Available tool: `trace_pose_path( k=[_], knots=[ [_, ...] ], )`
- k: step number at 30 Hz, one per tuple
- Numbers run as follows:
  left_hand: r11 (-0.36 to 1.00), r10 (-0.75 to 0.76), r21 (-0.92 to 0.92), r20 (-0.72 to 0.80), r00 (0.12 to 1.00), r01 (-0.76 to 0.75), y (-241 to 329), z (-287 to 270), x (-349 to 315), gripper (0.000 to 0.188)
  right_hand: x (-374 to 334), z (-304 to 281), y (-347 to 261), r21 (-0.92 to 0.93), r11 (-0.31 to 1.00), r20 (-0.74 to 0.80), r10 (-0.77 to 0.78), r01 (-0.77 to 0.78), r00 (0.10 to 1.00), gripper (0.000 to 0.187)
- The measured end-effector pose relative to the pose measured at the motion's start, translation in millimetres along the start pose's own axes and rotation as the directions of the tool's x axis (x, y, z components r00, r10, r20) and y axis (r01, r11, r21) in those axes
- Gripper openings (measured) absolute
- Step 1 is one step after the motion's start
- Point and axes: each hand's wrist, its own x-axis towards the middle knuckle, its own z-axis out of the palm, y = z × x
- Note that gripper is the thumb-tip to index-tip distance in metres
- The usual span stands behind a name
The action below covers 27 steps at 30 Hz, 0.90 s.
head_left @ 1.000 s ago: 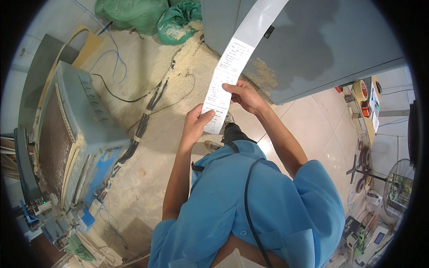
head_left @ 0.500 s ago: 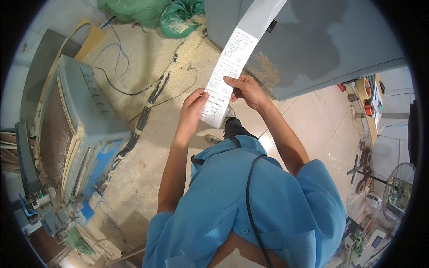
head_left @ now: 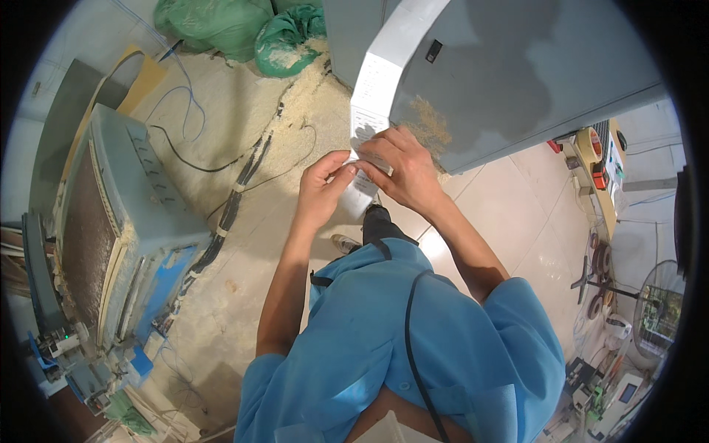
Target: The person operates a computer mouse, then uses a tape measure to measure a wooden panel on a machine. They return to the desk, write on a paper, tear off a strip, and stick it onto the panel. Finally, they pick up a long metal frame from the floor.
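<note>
A long white strip of printed labels (head_left: 378, 83) runs down from the top of the view to my two hands, bent where they grip it. My left hand (head_left: 322, 189) pinches the strip's left edge between thumb and fingers. Close against it, my right hand (head_left: 405, 168) is closed on the strip from the right, its fingers curled over the print. Below both hands the strip's lower end hangs free above my shoe. The fingertips cover part of the strip, and whether it is creased or torn there I cannot tell.
A grey machine (head_left: 148, 192) stands at left, with dark cables (head_left: 244, 184) along the dusty floor beside it. Green sacks (head_left: 289, 44) lie at the far side. A large grey cabinet (head_left: 509, 81) fills the upper right. At right are a shelf with tape rolls (head_left: 591, 144) and a fan (head_left: 657, 310).
My right hand has turned over and closed nearer my left, its fingers now folding across the strip. The strip has bent at my hands, and its printed lower end has tilted.
</note>
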Motion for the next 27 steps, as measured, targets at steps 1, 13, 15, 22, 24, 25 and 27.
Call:
trace_pose_path(
  k=[1, 13, 15, 22, 24, 25, 27],
  knots=[
    [1.0, 0.017, 0.015, -0.002, 1.0, -0.017, 2.2, 1.1, -0.8, 0.025, 1.3, -1.4, 0.3, 0.003, 1.0, 0.026, -0.003, 0.003, 1.0, 0.023],
    [0.983, 0.03, 0.179, 0.039, 0.999, -0.036, 12.5, 7.9, -4.8, 0.022, 1.9, -11.9, 9.8, -0.058, 0.993, 0.103, -0.099, 0.106, 0.99, 0.012],
    [0.981, 0.03, 0.191, 0.002, 1.0, -0.03, 4.5, 6.0, -1.7, 0.021, 4.6, -14.8, 12.4, 0.056, 0.996, 0.033, -0.073, 0.071, 0.997, 0.009],
    [0.966, -0.167, 0.164, -0.193, 0.967, 0.2, -44.4, -35.9, 22.7, 0.026, 15.9, -96.9, 38.7, 0.741, 0.626, -0.053, 0.413, -0.242, 0.909, 0.007],
    [0.954, -0.125, 0.238, -0.24, 0.963, 0.183, -61.1, -39.0, 27.5, 0.034, 13.7, -106.3, 39.3, 0.763, 0.603, -0.09, 0.455, -0.233, 0.886, 0.008],
    [0.945, -0.046, 0.301, -0.268, 0.962, 0.129, -69.1, -36.6, 30.1, 0.04, 11.8, -103.1, 35.8, 0.706, 0.667, -0.118, 0.441, -0.238, 0.89, 0.009],
    [0.901, 0.115, 0.432, -0.328, 0.938, 0.041, -81.1, -31.7, 32.3, 0.051, 9.5, -82.8, 24.2, 0.52, 0.818, -0.154, 0.373, -0.246, 0.915, 0.013]
  ],
)
